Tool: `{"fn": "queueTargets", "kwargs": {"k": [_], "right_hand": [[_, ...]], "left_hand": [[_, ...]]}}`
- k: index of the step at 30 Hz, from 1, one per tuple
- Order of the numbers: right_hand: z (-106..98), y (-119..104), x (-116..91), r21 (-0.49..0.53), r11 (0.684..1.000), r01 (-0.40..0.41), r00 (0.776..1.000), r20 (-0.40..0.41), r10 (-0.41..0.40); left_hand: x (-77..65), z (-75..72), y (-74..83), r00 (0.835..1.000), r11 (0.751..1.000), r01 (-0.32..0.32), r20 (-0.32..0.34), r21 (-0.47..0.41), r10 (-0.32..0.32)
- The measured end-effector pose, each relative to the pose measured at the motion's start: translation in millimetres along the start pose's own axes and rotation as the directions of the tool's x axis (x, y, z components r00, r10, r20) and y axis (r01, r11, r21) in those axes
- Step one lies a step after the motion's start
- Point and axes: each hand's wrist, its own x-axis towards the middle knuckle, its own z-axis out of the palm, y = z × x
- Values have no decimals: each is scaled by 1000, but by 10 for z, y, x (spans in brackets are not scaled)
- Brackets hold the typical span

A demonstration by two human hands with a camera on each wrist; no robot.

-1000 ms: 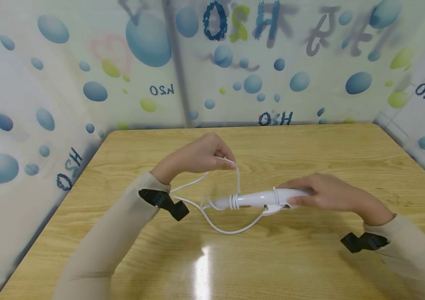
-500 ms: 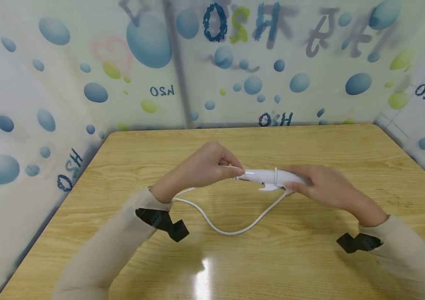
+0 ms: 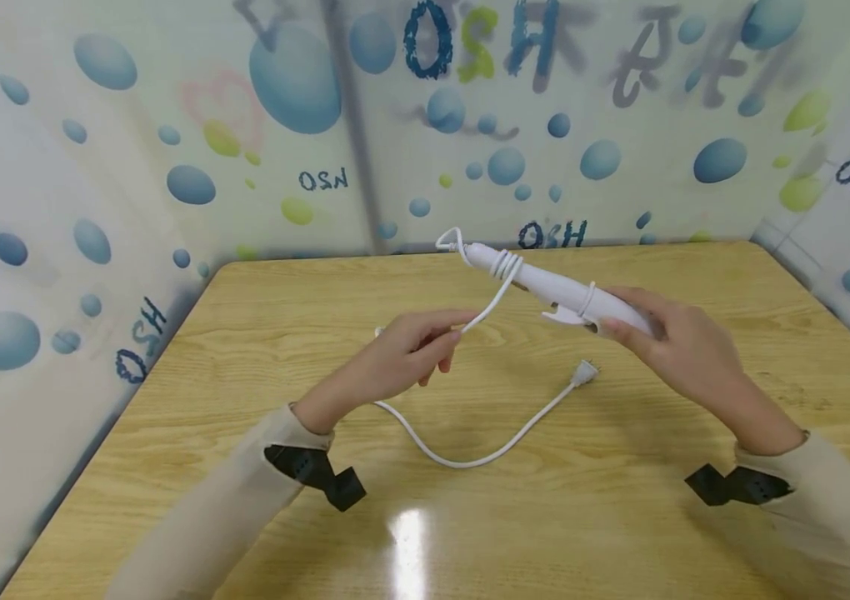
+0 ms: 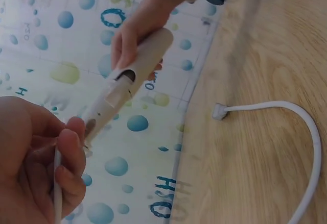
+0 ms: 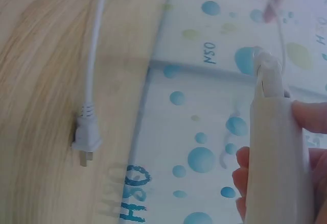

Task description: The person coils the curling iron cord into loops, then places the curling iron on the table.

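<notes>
My right hand (image 3: 695,354) grips the thick end of a white curling iron (image 3: 552,287), holding it raised and tilted, its corded end pointing up and left. Several turns of white cord (image 3: 496,300) are wrapped round the slimmer part near that end. From these turns the cord slants down, taut, to my left hand (image 3: 402,354), which pinches it between thumb and fingers. In the left wrist view the same cord (image 4: 57,188) passes through the curled fingers. A small lever (image 3: 563,316) sticks out under the iron's middle.
The cord's loose part (image 3: 462,463) lies in a curve on the wooden table (image 3: 530,533), ending in a two-prong plug (image 3: 585,372) below the iron. A bubble-patterned wall covering (image 3: 425,158) stands behind the table's far edge.
My right hand has raised the iron and tipped its corded end upward. My left hand, earlier above and then at the wrapped part, is now below it with the cord. The plug has come into view.
</notes>
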Motion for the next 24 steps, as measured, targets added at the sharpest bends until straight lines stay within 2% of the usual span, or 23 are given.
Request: {"fn": "queueTargets", "kwargs": {"k": [3, 6, 8, 11, 14, 18, 19, 21, 24], "right_hand": [[-54, -2, -15, 83, 996, 14, 1000, -15, -13], [-93, 16, -26, 164, 985, 57, 998, -6, -56], [-104, 42, -35, 213, 972, 98, 995, -5, -100], [-108, 88, -49, 273, 949, 157, 987, 1, -164], [-106, 121, -65, 341, 919, 196, 975, 28, -218], [-108, 138, -82, 408, 882, 238, 954, 73, -291], [-109, 137, -87, 410, 876, 255, 946, 82, -314], [-107, 137, -97, 398, 867, 300, 927, 93, -364], [-87, 133, -112, 398, 842, 365, 892, 108, -438]], "left_hand": [[26, 9, -118, 1000, 1000, -1, -19, -12, 1], [86, 3, -235, 1000, 997, -18, -9, -69, 17], [141, -4, -300, 999, 994, -36, 30, -108, 40], [225, -24, -381, 992, 991, -26, 118, -130, 42], [302, -46, -452, 986, 995, 28, 169, -96, -11], [380, -70, -541, 979, 991, 127, 166, -40, -118], [397, -72, -561, 979, 990, 137, 159, -42, -128], [426, -81, -594, 983, 991, 111, 157, -73, -98], [474, -95, -653, 982, 992, 30, 188, -121, -7]]}}
